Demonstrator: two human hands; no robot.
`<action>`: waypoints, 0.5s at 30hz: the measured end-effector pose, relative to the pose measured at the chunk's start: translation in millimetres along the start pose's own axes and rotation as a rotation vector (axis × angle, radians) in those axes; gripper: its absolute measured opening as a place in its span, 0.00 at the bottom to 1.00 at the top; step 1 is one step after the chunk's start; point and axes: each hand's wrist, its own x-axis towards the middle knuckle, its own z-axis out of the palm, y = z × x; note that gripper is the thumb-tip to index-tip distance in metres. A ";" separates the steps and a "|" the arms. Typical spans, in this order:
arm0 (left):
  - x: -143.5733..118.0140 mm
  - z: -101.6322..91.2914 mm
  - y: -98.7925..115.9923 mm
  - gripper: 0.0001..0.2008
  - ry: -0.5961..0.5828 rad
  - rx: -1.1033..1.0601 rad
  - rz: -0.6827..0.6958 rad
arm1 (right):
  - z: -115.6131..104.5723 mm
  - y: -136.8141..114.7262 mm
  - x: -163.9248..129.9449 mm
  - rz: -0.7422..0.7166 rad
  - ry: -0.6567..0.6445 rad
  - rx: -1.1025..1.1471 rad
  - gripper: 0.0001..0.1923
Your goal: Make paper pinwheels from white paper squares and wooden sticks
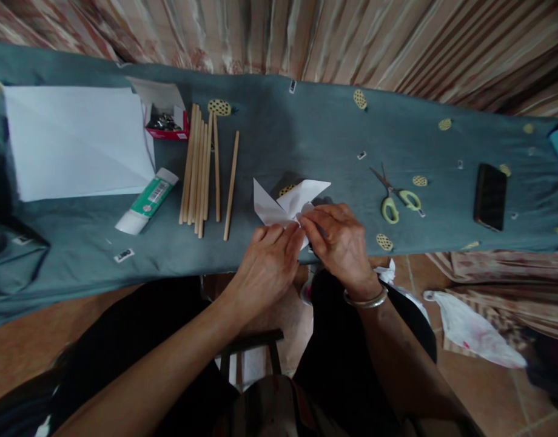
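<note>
A white paper pinwheel (293, 200) lies near the front edge of the cloth-covered table, its pointed blades spread away from me. My left hand (272, 252) is closed on its lower left part, with the fingers curled over the paper. At its centre, the thumb and forefinger of my right hand (336, 237) pinch together. Whether a small pin sits between those fingertips is hidden. Left of the pinwheel lies a single wooden stick (231, 185), apart from a bundle of several wooden sticks (196, 170). Scissors (394, 197) with light green handles lie partly spread to the right.
White paper sheets (79, 142) lie at the left. Beside them are a red open box (167, 124) of small metal pieces and a green-and-white packet (147, 200). A black phone (490, 197) rests at the right. Curtains (279, 36) hang behind the table (324, 139).
</note>
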 end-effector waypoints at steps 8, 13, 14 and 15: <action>-0.2 -0.6 0.1 0.17 -0.012 0.002 0.010 | 2.0 -1.3 3.7 0.034 -0.004 -0.007 0.14; 0.0 -1.6 0.2 0.18 -0.022 0.012 0.006 | 1.2 0.4 6.4 0.043 -0.038 -0.021 0.13; 0.1 -1.8 0.4 0.18 -0.020 0.015 0.008 | 0.7 0.6 7.5 0.044 -0.046 -0.022 0.13; 0.2 -1.9 0.5 0.18 -0.018 0.017 0.011 | 0.1 0.6 8.8 0.048 -0.057 -0.026 0.13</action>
